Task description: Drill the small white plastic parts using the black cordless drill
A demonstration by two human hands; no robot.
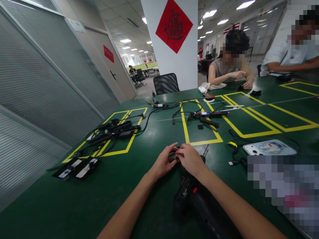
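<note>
My left hand [164, 161] and my right hand [190, 159] meet over the green table [74, 199], both closed around a small dark object [172, 156] between them; I cannot make out what it is. A black power tool [196, 199] lies on the table under my right forearm. A thin metal-tipped tool [205, 150] pokes out just beyond my right hand.
Yellow tape marks rectangles [199, 132] on the table. Black cables and adapters [114, 131] lie at left, two flat black devices [76, 167] near the left edge, a phone [269, 147] at right. Soldering tools [209, 114] lie ahead. Two other people sit at the far right side.
</note>
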